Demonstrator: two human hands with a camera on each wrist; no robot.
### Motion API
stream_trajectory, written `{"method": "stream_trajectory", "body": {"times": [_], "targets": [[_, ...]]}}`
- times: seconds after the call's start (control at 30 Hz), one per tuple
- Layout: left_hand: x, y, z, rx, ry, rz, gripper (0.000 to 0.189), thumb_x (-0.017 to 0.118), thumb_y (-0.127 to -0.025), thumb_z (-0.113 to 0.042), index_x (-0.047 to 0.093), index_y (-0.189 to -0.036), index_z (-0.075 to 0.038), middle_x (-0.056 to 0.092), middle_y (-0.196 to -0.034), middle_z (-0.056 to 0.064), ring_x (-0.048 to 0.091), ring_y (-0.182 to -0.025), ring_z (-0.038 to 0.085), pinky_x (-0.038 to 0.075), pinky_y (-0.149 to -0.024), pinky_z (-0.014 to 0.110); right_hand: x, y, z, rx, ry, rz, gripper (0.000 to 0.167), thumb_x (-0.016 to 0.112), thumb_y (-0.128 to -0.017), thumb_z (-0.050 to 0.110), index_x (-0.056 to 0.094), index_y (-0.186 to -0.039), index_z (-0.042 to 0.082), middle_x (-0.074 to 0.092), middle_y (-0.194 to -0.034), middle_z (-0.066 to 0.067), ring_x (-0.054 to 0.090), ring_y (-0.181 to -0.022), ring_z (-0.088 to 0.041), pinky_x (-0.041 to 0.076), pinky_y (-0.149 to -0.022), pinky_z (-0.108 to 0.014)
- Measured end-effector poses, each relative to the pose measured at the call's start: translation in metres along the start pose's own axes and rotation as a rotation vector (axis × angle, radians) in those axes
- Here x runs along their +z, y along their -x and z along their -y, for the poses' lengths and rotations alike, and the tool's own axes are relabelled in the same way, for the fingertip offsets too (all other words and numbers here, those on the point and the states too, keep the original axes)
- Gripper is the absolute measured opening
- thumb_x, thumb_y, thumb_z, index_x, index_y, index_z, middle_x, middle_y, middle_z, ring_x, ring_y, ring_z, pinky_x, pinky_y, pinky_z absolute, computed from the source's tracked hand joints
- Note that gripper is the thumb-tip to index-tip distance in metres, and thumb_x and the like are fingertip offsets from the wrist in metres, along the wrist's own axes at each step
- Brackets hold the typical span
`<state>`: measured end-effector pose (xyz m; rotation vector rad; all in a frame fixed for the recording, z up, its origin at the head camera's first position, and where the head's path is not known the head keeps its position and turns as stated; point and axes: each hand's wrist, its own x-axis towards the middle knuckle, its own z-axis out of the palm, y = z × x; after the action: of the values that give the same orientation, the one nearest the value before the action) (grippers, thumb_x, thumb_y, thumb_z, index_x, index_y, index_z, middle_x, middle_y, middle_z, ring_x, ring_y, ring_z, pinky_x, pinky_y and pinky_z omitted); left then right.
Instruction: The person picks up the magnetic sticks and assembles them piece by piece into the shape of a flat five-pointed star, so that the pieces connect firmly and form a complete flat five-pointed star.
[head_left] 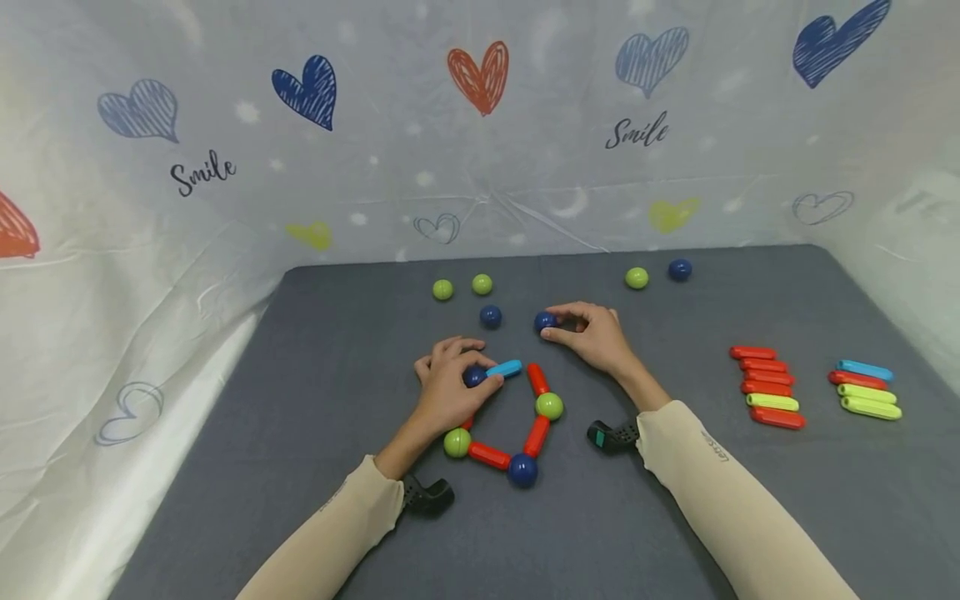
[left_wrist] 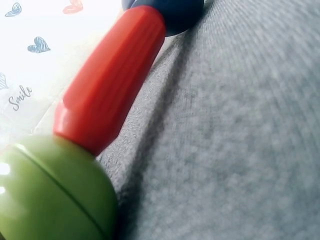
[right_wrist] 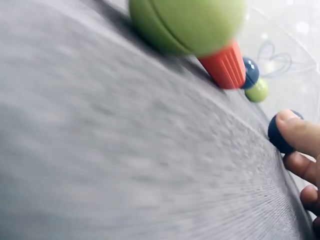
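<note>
A heart-printed curtain (head_left: 390, 150) backs a gray surface (head_left: 300, 517) under a person's left hand (head_left: 452, 387) and right hand (head_left: 596, 335). A gap parts a light-blue rod (head_left: 506, 368), its long axis aimed rightward, from a red rod (head_left: 537, 380). The left grip, nearer the gap, curls round a blue ball (head_left: 475, 377) touching the light-blue rod; the right pinches a matching ball (head_left: 544, 321) just beyond.

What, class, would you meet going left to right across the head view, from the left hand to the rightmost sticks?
Left hand, nearest dark blue ball, right hand, rightmost dark blue ball, row of six sticks, row of four sticks.
</note>
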<state>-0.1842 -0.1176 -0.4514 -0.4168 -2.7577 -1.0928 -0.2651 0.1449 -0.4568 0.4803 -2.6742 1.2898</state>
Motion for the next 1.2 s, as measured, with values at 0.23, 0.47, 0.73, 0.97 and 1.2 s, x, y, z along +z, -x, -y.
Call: {"method": "stream_trajectory", "body": {"times": [0.23,0.47,0.73,0.97,1.2], "targets": [[0.003,0.002,0.001,-0.018,-0.012,-0.022,0.020,0.075,-0.091,-0.035,0.077,-0.102,-0.018,0.060,-0.139,0.006,0.035,-0.142,0.033,0.013,-0.107,0.059,0.003,0.016,0.005,-0.038,0.005,0.050,0.039,0.083,-0.085,0.031,0.076,-0.122,0.020,0.073,-0.098,-0.002,0.047,-0.072,-0.015,0.023,-0.083,-0.036],[0.004,0.003,0.000,-0.014,-0.017,-0.032,0.021,0.075,-0.091,-0.035,0.078,-0.102,-0.018,0.061,-0.138,0.007,0.036,-0.140,0.033,0.014,-0.105,0.060,0.004,0.028,0.013,-0.011,-0.051,0.101,0.037,0.082,-0.087,0.032,0.076,-0.122,0.022,0.071,-0.097,-0.001,0.047,-0.074,-0.016,0.025,-0.081,-0.036],[0.005,0.002,0.000,-0.001,-0.014,-0.027,0.022,0.074,-0.091,-0.035,0.078,-0.103,-0.018,0.061,-0.138,0.007,0.036,-0.139,0.034,0.014,-0.105,0.061,0.007,0.035,0.022,-0.030,-0.077,0.137,0.037,0.078,-0.090,0.031,0.074,-0.126,0.023,0.073,-0.105,0.000,0.051,-0.080,-0.016,0.023,-0.084,-0.037],[0.004,0.002,-0.001,0.019,0.007,-0.034,0.022,0.073,-0.092,-0.034,0.077,-0.104,-0.017,0.062,-0.136,0.009,0.037,-0.138,0.035,0.014,-0.105,0.061,0.011,0.038,0.023,-0.109,-0.059,0.128,0.041,0.077,-0.091,0.027,0.071,-0.131,0.021,0.075,-0.108,-0.001,0.051,-0.080,-0.014,0.022,-0.080,-0.036],[0.005,0.001,-0.001,0.017,0.007,-0.048,0.020,0.073,-0.092,-0.034,0.077,-0.103,-0.018,0.062,-0.136,0.008,0.039,-0.137,0.035,0.015,-0.104,0.061,0.012,0.041,0.024,-0.133,-0.045,0.104,0.045,0.078,-0.091,0.027,0.068,-0.134,0.016,0.072,-0.108,-0.002,0.050,-0.083,-0.016,0.023,-0.080,-0.036]]}}
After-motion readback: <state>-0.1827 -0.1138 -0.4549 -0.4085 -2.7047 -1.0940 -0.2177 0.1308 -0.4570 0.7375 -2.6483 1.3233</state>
